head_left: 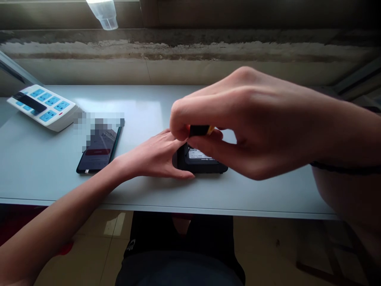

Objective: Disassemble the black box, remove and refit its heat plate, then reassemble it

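A flat black device (205, 166) with a white printed label (199, 155) lies on the white table, partly covered by both hands. My left hand (157, 155) grips its left end, thumb along the near edge, other fingers partly hidden at the far side. Above the device, my right hand (238, 123) is closed round the black and yellow handle of what looks like a screwdriver (200, 130). The handle shows end-on between thumb and forefinger. Its tip is hidden, so I cannot tell whether it touches the device.
Left of my left forearm lies a phone (97, 157) with its screen lit. A white power strip (56, 104) with blue sockets stands farther left, a dark object (31, 102) across it. The table's front edge (178, 209) runs before my lap. A translucent plastic piece (104, 14) shows at the top.
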### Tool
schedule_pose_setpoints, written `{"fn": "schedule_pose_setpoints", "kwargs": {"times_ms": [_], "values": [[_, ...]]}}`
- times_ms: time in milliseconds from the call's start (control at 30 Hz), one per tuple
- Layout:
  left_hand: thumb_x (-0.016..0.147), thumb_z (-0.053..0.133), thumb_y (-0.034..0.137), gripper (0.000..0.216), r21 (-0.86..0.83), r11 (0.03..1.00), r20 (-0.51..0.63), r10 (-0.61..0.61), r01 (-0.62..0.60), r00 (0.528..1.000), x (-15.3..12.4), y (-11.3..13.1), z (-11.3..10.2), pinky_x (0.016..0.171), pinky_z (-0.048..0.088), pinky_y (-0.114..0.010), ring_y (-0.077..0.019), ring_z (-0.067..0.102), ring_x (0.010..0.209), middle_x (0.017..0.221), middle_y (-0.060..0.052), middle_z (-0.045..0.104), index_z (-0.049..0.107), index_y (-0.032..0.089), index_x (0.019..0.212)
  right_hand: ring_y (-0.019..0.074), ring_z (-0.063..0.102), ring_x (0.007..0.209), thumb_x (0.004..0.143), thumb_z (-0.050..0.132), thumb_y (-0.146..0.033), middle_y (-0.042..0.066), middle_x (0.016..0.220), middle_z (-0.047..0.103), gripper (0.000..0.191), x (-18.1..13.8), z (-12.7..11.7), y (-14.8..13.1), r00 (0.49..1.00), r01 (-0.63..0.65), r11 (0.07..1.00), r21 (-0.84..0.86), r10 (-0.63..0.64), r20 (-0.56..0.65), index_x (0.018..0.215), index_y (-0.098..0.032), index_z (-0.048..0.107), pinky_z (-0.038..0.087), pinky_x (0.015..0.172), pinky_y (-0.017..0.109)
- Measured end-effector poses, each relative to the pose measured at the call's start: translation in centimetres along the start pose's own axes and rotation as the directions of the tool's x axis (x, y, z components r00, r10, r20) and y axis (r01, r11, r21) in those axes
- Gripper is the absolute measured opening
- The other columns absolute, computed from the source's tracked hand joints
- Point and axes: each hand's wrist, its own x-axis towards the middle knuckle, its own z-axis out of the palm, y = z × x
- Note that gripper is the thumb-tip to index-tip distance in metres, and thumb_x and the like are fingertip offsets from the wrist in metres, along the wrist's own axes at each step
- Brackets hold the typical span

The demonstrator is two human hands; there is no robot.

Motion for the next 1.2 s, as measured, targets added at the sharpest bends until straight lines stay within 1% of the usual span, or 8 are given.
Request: {"fn": "schedule_pose_setpoints", "kwargs": {"times_ms": [167, 367, 567, 667, 800, 967, 1100, 1200], "values": [[0.087, 0.075, 0.052, 0.059, -0.013, 1.000, -0.011, -0.010, 0.010, 1.000, 0.1, 0.4, -0.3, 0.116, 0.046, -0.046, -0.0383, 0.054, 0.138, 0.150, -0.012, 0.060, 0.063, 0.019, 0.136, 0.0047, 0.041, 0.065, 0.109, 0.032, -0.033, -0.004, 0.066, 0.051, 0.039, 0.0, 0.5, -0.2, 0.998, -0.042, 0.989, -0.145, 0.033, -0.059, 0.087, -0.016, 0.060, 0.034, 0.063, 0.026], [0.086, 0.074, 0.059, 0.073, 0.010, 1.000, -0.010, -0.025, 0.025, 1.000, 0.1, -0.1, 0.3, 0.116, 0.046, -0.048, -0.0409, 0.049, 0.143, 0.155, -0.015, 0.053, 0.055, 0.019, 0.144, 0.0069, 0.047, 0.070, 0.092, 0.056, -0.023, -0.001, 0.085, 0.061, 0.007, 0.4, 0.4, 0.2, 0.999, -0.045, 0.998, -0.054, 0.044, -0.009, 0.088, -0.018, 0.056, 0.038, 0.061, 0.027], [0.087, 0.073, 0.058, 0.079, 0.035, 0.997, 0.028, -0.067, 0.066, 0.997, 0.0, 0.1, 0.1, 0.117, 0.045, -0.049, -0.0413, 0.050, 0.142, 0.154, -0.018, 0.055, 0.050, 0.014, 0.149, 0.0061, 0.053, 0.071, 0.106, 0.041, -0.038, -0.003, 0.070, 0.053, 0.030, 0.0, 0.6, 0.5, 0.989, -0.141, 0.980, -0.142, 0.134, -0.057, 0.087, -0.019, 0.055, 0.041, 0.064, 0.022], [0.086, 0.073, 0.061, 0.084, 0.025, 0.997, 0.002, -0.067, 0.067, 0.998, 0.0, 0.0, 0.2, 0.115, 0.047, -0.048, -0.0415, 0.051, 0.141, 0.153, -0.018, 0.055, 0.047, 0.014, 0.151, 0.0061, 0.056, 0.074, 0.103, 0.045, -0.041, -0.004, 0.071, 0.052, 0.028, 0.1, 0.7, 0.8, 0.989, -0.142, 0.984, -0.108, 0.138, -0.044, 0.087, -0.020, 0.054, 0.041, 0.066, 0.021], [0.087, 0.074, 0.055, 0.065, 0.003, 1.000, -0.003, -0.019, 0.019, 1.000, 0.0, 0.0, 0.2, 0.112, 0.049, -0.047, -0.0398, 0.056, 0.135, 0.143, -0.015, 0.063, 0.058, 0.017, 0.137, 0.0053, 0.053, 0.073, 0.098, 0.052, -0.035, -0.003, 0.085, 0.061, 0.016, 0.2, 0.5, 0.4, 0.999, -0.048, 0.999, -0.008, 0.048, -0.013, 0.092, -0.020, 0.054, 0.040, 0.064, 0.021], [0.089, 0.072, 0.051, 0.047, -0.038, 0.999, -0.013, -0.015, 0.014, 1.000, 0.0, 0.6, -0.3, 0.111, 0.050, -0.044, -0.0370, 0.057, 0.134, 0.136, -0.010, 0.068, 0.065, 0.021, 0.125, 0.0043, 0.048, 0.066, 0.103, 0.047, -0.033, -0.004, 0.079, 0.059, 0.018, 0.0, 0.5, -0.1, 0.997, -0.036, 0.999, -0.013, 0.035, -0.064, 0.093, -0.021, 0.057, 0.037, 0.061, 0.021], [0.087, 0.074, 0.057, 0.062, -0.004, 0.998, -0.004, -0.057, 0.057, 0.998, 0.0, 0.5, -0.2, 0.114, 0.048, -0.046, -0.0386, 0.055, 0.137, 0.142, -0.012, 0.064, 0.062, 0.019, 0.133, 0.0047, 0.053, 0.069, 0.103, 0.051, -0.039, -0.005, 0.069, 0.051, 0.027, 0.3, 0.7, 0.4, 0.989, -0.119, 0.989, 0.088, 0.126, -0.076, 0.084, -0.020, 0.053, 0.039, 0.063, 0.019], [0.085, 0.074, 0.061, 0.081, 0.034, 0.997, 0.008, -0.075, 0.074, 0.997, 0.0, 0.2, 0.2, 0.115, 0.047, -0.049, -0.0404, 0.052, 0.139, 0.152, -0.016, 0.055, 0.051, 0.016, 0.148, 0.0053, 0.055, 0.072, 0.096, 0.059, -0.030, -0.004, 0.077, 0.056, 0.013, 0.5, 0.6, 1.0, 0.988, -0.124, 0.984, 0.125, 0.133, -0.073, 0.089, -0.020, 0.054, 0.040, 0.063, 0.020]]}}
